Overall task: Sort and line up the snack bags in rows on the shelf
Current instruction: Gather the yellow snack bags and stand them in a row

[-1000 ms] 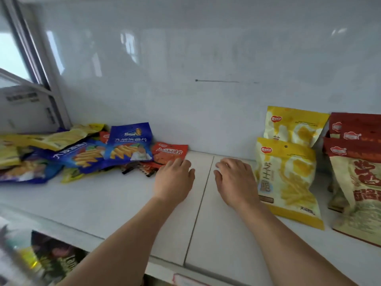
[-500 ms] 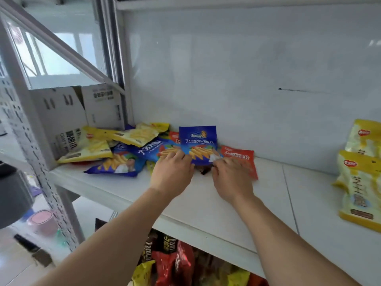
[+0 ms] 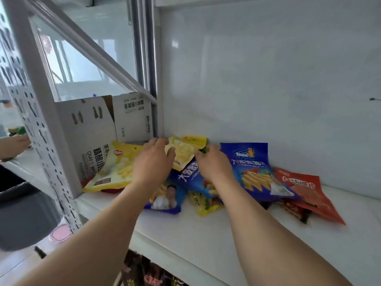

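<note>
A loose heap of snack bags lies at the left end of the white shelf (image 3: 237,240). On top at the back is a yellow bag (image 3: 185,151); my left hand (image 3: 153,164) lies over its left side with fingers curled on it. My right hand (image 3: 214,164) touches its right edge, above a blue fries bag (image 3: 190,178). A second blue fries bag (image 3: 255,172) leans to the right, and a red bag (image 3: 307,193) lies beyond it. Another yellow bag (image 3: 115,170) lies flat at the left. Whether either hand grips is unclear.
A white cardboard box (image 3: 90,137) stands past the shelf's left end, behind a perforated upright post (image 3: 45,141). The white back wall (image 3: 268,79) rises right behind the heap. More snack packs (image 3: 148,273) sit on the lower shelf. Another person's hand (image 3: 12,145) shows at far left.
The view swung left from the sorted yellow and red bags to the heap. Both my hands moved left and back, from the bare shelf onto the yellow bag on top.
</note>
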`<state>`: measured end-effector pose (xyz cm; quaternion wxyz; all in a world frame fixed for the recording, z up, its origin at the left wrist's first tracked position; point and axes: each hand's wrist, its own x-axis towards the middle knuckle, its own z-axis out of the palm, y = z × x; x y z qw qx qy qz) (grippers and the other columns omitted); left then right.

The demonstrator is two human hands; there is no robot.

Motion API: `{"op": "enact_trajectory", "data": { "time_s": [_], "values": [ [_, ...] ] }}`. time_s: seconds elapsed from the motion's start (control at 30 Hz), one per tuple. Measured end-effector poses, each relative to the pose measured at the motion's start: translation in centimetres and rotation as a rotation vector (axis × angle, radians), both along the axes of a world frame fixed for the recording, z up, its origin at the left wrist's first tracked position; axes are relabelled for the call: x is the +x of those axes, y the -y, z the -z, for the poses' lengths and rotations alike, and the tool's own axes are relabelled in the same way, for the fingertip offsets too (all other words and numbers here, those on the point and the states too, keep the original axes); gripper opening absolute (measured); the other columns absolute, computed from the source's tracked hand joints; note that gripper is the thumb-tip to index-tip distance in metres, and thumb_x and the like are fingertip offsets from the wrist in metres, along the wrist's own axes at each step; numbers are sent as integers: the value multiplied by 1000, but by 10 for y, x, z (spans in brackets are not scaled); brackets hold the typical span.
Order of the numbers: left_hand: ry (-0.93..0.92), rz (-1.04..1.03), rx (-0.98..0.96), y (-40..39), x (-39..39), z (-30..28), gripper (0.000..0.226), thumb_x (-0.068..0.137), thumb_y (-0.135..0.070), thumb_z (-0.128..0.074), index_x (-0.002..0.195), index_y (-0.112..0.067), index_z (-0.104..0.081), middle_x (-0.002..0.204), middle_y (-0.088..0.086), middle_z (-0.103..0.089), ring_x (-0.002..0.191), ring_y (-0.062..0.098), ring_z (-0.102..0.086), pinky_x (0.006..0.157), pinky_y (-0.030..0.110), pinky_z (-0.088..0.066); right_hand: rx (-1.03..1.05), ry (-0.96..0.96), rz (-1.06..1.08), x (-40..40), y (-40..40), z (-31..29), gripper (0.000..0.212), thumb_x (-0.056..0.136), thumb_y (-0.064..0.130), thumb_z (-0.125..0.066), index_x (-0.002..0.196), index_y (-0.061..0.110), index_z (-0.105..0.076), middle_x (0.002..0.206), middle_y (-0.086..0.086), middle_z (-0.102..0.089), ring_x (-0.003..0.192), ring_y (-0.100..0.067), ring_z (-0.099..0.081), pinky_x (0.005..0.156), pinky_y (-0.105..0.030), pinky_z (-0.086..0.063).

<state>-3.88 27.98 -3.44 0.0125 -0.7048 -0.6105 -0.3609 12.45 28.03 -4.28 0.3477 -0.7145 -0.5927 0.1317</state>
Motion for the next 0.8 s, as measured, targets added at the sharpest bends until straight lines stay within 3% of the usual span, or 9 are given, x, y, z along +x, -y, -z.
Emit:
{"op": "enact_trajectory", "data": {
  "time_s": [0.1, 0.2, 0.3, 0.43, 0.53, 0.67, 0.73, 0.8],
  "values": [
    [1, -135, -130, -31, -38, -1, 38, 101, -31, -46, 136, -18, -50, 134, 9, -57, 116, 33, -57, 80, 40, -45, -98, -69, 56, -21, -39, -3, 72, 93, 66, -42, 140, 12, -48, 135, -12, -61, 121, -34, -59, 95, -42, -48],
    [-37, -217, -288, -56, -78, 10, 48, 96, -26, -51, 143, -15, -43, 143, 14, -50, 127, 37, -49, 96, 47, -46, -213, -77, 149, -45, -62, -5, 88, 91, 71, -42, 148, 5, -32, 141, -13, -56, 127, -34, -55, 95, -41, -45],
    [53, -173, -435, -75, -104, 22, 67, 93, -44, -61, 150, -18, -36, 151, 15, -43, 135, 38, -44, 103, 50, -43, -262, -54, 245, -71, -76, 1, 100, 84, 75, -51, 148, 2, -25, 140, -14, -56, 124, -34, -57, 95, -42, -47],
    [175, -64, -566, -92, -119, 35, 102, 81, -68, -62, 158, -16, -19, 161, 14, -28, 145, 38, -33, 112, 53, -38, -84, -139, 296, -99, -83, 14, 94, 84, 51, -73, 148, 4, -23, 142, -17, -51, 128, -37, -52, 100, -46, -47],
    [223, -14, -597, -95, -123, 36, 107, 84, -66, -63, 159, -11, -10, 163, 18, -18, 148, 38, -25, 115, 51, -32, 47, -326, 277, -108, -81, 11, 99, 87, 27, -76, 156, 3, -9, 144, -17, -51, 127, -34, -54, 102, -39, -48],
    [277, 164, -442, -93, -129, 36, 91, 85, -58, -68, 155, -15, -29, 158, 10, -33, 141, 34, -39, 109, 43, -39, 188, -599, 293, -109, -56, 0, 107, 85, 13, -77, 159, 6, 0, 150, -11, -45, 134, -27, -48, 110, -35, -41],
    [357, 306, -391, -89, -129, 35, 78, 85, -53, -69, 150, -22, -39, 154, 3, -39, 137, 29, -44, 106, 36, -39, 248, -628, 317, -105, -38, -7, 107, 85, 12, -78, 160, 9, -2, 149, -9, -45, 135, -26, -47, 109, -33, -40],
    [422, 398, -416, -85, -126, 33, 81, 76, -62, -68, 146, -28, -44, 149, -1, -46, 133, 26, -50, 109, 42, -43, 273, -633, 341, -96, -21, -11, 107, 86, 14, -78, 160, 13, -1, 152, -8, -41, 139, -26, -43, 109, -32, -36]
  ]
}}
